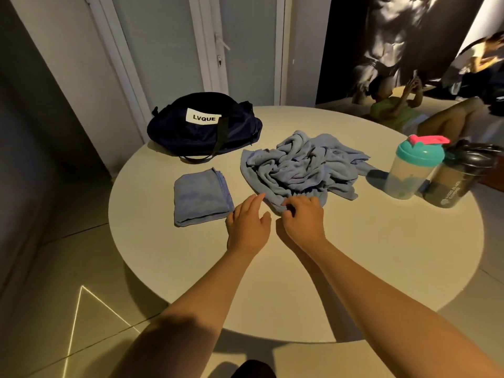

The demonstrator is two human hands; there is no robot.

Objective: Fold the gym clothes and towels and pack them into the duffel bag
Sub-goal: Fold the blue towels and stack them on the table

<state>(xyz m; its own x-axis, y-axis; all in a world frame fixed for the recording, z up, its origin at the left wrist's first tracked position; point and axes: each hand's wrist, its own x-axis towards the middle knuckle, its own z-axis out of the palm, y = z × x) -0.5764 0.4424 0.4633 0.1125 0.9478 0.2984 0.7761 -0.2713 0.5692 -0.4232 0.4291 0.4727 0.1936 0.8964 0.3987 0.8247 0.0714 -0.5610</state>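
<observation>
Head view, looking down on a round pale table [341, 268]; a dark blue duffel bag [191, 135] lies at the table's far left edge, its white label reading "LVQUE" turned toward the camera and a black strap looping down onto the tabletop in front of it; whether its zip is undone cannot be told. A folded towel [200, 197], blue, lies flat near the left edge, just in front of the bag and apart from it; a crumpled towel [300, 165] of the same blue sits heaped at the middle of the table, to the right of the folded one and not touching it. Both bare forearms reach in from the near edge; the left hand [246, 223] is released, fingers straight and slightly spread, their tips at the near left border of the crumpled towel, between the two towels; the right hand [302, 216] has its fingers curled over the near hem of the crumpled towel and pinches it against the tabletop. At the right edge stand a clear bottle [409, 175] with a teal and pink lid and, just beside it, a dark bottle [458, 181]. Beyond the far edge are a white door [212, 50] and a dark wall picture [395, 36].
</observation>
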